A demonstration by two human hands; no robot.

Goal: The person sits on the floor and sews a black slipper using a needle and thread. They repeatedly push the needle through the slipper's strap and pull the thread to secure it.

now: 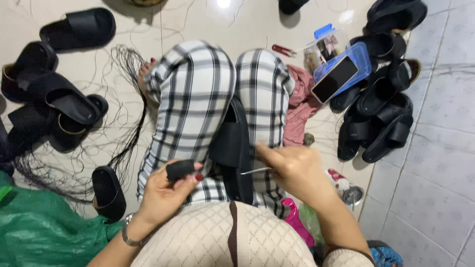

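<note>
Pinching a thin needle (256, 171) between curled fingers, the right hand (292, 168) is hovering over a black sandal (236, 148); the left hand (166, 190) is gripping a small black piece (179, 169).

Bright, even indoor light falls from above; a glare spot shines on the floor (223, 4) at the top edge. Shadows are soft. Both hands look slightly motion-blurred; edges bend mildly.

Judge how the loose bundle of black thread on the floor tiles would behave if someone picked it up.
The black thread would probably droop limply, since its strands curl loosely. It looks very light, being thin. It may well tangle or drag stray strands, as many spread across the floor tiles.
</note>
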